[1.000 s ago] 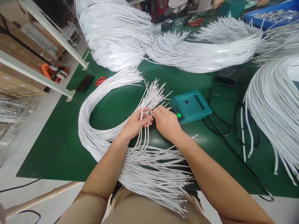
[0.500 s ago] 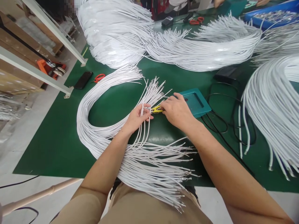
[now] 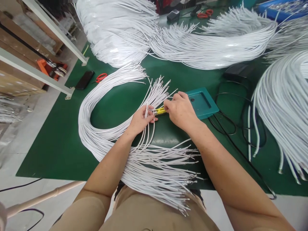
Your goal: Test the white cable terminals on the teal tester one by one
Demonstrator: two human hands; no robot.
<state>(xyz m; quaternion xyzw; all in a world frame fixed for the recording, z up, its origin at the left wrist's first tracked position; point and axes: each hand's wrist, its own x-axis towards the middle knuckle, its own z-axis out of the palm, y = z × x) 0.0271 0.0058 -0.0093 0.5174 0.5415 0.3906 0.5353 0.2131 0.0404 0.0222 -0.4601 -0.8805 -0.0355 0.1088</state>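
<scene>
My left hand [image 3: 141, 119] pinches a few white wires [image 3: 152, 128] between its fingers, their ends near the tool. From the right, my right hand [image 3: 181, 108] is closed around small yellow-handled snips [image 3: 160, 111], whose metal tip meets the wires at my left fingertips. The exact contact at the tip is too small to make out. A long bundle of white wires [image 3: 84, 128] curves in a C around my left hand. One of its ends fans out under my forearms, with metal tips showing.
Beside my right hand lies a teal tray [image 3: 214, 108] with black cables [image 3: 225, 133]. Big white wire bundles [image 3: 216, 54] lie across the back and right [image 3: 276, 96]. A black phone [image 3: 84, 80] and red-handled scissors [image 3: 101, 77] rest at left, by a metal post [image 3: 55, 82].
The yellow handles of the snips have come together in my right hand, which has moved slightly left. My left hand keeps its pinch on the wires. The view has shifted a little.
</scene>
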